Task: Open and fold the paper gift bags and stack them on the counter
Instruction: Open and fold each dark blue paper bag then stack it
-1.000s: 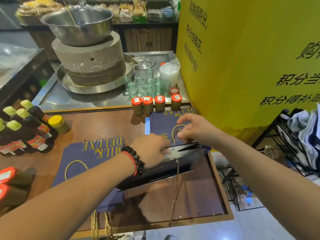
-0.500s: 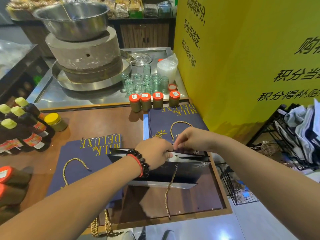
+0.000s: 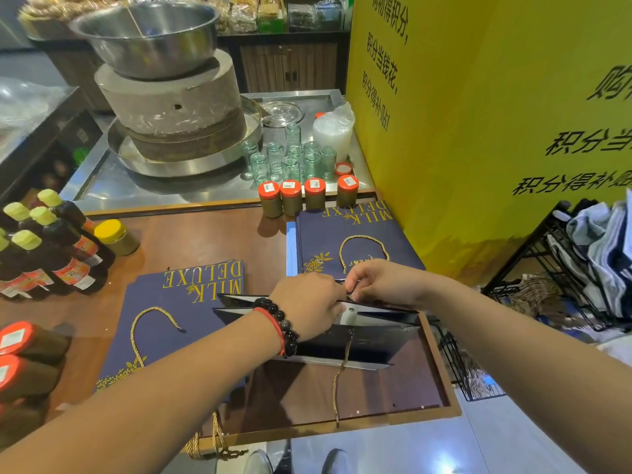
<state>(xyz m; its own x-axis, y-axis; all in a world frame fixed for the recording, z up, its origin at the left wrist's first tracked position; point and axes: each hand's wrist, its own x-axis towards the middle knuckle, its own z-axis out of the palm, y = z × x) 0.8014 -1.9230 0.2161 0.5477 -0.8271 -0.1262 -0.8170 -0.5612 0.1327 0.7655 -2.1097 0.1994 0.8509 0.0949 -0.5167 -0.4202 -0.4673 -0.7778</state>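
A navy paper gift bag stands partly opened above the wooden counter, its mouth facing me and a gold cord handle hanging down its front. My left hand, with a bead bracelet at the wrist, grips the bag's top rim. My right hand pinches the rim and the cord just beside it. A flat stack of the same navy bags lies behind the hands. Another flat bag pile lies to the left under my left forearm.
Four orange-lidded jars stand at the counter's back edge, with glass jars and a stone mill behind. Dark bottles crowd the left side. A yellow wall rises on the right, beside a black wire rack.
The bag has been lifted from a tilted, nearly flat pose and its mouth has spread wider. Both hands have drawn closer together at the top rim.
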